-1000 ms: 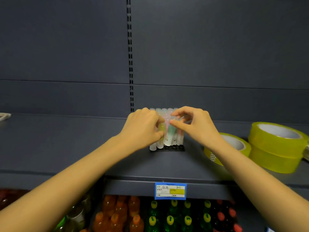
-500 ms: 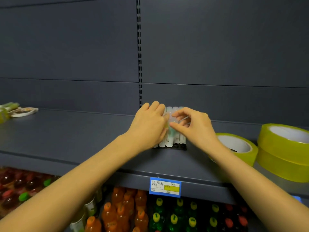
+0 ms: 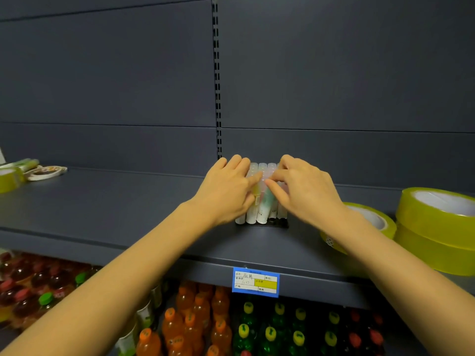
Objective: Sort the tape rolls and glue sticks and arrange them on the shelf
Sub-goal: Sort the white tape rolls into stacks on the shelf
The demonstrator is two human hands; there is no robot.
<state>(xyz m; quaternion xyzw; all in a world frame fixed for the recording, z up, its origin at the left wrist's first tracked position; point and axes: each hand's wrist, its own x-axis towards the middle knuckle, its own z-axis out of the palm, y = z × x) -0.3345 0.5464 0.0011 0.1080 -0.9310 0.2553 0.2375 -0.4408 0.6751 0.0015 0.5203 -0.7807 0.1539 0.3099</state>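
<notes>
The pale translucent plastic glue sticks (image 3: 262, 204) stand upright in a tight block at the middle of the dark grey metal shelf (image 3: 128, 214), close to the back panel. Something black shows at the foot of the block. It may be a tray or the caps, and the view does not settle which.

The left hand (image 3: 226, 194) lies against the block at its 9 o'clock side. Its fingers curl over the outer sticks, and its index finger and thumb close on a yellowish stick in the front row. The right hand (image 3: 305, 191) covers the 3 o'clock side, its fingers bent over the tops and its thumb pressed in towards the left index finger. Neither hand is spread wide, and both close on the block. The two-sided hold appears to serve one purpose: squeezing the rows square so that no stick tips while a front one is seated.

A single yellow adhesive tape roll (image 3: 374, 220) lies flat at 3 o'clock from the block, partly behind the right wrist. Two larger stacked yellow tape rolls (image 3: 437, 227) sit beyond it. This grouping suggests that tape goes to the right and glue to the centre.

At the far 9 o'clock end of the shelf lie a small yellow tape roll (image 3: 10, 178), a flat white roll (image 3: 46, 172) and a few loose greenish sticks (image 3: 24, 163) — probably unsorted stock, so the task appears partly complete.

A blue and yellow price label (image 3: 255, 281) hangs on the shelf edge at 6 o'clock from the block.
</notes>
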